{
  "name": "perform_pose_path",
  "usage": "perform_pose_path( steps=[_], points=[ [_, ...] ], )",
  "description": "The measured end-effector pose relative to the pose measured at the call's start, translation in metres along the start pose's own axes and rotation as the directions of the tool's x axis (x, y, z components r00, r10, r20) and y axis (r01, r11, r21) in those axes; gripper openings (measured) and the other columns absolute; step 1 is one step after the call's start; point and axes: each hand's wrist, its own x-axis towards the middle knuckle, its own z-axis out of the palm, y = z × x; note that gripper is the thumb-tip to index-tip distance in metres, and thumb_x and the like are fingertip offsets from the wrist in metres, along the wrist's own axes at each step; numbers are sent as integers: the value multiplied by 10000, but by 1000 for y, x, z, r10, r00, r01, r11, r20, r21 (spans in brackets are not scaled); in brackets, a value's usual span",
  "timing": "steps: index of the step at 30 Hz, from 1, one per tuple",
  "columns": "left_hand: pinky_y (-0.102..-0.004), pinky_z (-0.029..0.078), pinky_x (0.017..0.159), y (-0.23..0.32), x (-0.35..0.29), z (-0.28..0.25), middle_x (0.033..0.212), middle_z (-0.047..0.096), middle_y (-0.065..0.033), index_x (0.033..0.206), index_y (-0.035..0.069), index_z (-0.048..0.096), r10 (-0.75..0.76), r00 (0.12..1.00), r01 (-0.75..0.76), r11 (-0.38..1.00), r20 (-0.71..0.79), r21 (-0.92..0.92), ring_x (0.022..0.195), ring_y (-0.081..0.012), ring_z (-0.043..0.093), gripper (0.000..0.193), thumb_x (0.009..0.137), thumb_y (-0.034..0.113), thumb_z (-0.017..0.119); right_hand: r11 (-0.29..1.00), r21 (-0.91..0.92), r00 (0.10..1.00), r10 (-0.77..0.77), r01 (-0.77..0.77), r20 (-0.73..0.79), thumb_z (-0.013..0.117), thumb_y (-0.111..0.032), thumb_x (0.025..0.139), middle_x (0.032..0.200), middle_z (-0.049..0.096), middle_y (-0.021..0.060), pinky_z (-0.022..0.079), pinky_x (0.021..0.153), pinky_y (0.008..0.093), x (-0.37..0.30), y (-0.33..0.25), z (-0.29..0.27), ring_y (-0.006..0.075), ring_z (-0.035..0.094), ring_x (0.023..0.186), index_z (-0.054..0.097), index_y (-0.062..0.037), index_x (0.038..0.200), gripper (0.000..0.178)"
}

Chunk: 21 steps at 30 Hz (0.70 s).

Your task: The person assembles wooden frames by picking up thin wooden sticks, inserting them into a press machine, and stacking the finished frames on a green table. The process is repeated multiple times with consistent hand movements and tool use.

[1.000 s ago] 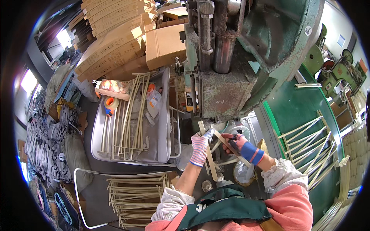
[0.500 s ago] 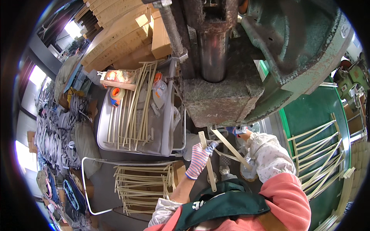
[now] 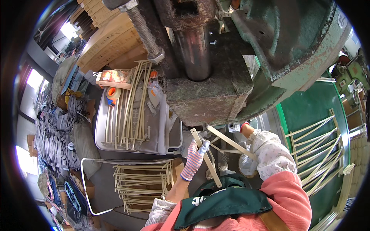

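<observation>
Right hand (image 3: 246,129) gone deeper under press block (image 3: 208,98) — left hand (image 3: 194,159) grips strip (image 3: 206,156)

Grey tray (image 3: 101,127) left of the press block (image 3: 208,96), bearing loose pale strips (image 3: 129,111), an orange tape roll (image 3: 111,93), a small packet (image 3: 115,76). Below it, a wire rack (image 3: 86,181) carrying stacked strips (image 3: 140,184).

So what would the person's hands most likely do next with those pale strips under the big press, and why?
Probably slide the pale strip a little further under the press block. The left hand, in a striped glove, grips that strip with its top end just below the block, while the right hand reaches in beside a second strip there.
</observation>
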Motion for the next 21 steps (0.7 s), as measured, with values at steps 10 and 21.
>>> perform_pose_path(
  steps=[10, 21],
  points=[
    [-183, 410, 601, -29, 11, -6, 878, 528, -6, 1404, 80, 280, 224, 974, -226, 971, 39, 74, 658, -57, 436, 549, 898, -36, 459, 563, 814, 942, -330, 146, 59, 418, -225, 962, 1046, 619, 104, 493, 729, 342, -27, -98, -3, 221, 610, 894, 549, -19, 1105, 283],
    [-175, 402, 566, 5, 18, 8, 830, 557, 23, 1239, 20, 484, 130, 991, -127, 990, -33, 63, 655, -17, 451, 344, 895, 26, 499, 953, -167, 865, -299, 252, -404, 508, -185, 878, 872, 628, 148, 487, 652, 397, -60, -124, 24, 336, 611, 760, 607, -85, 993, 182]
  ],
)
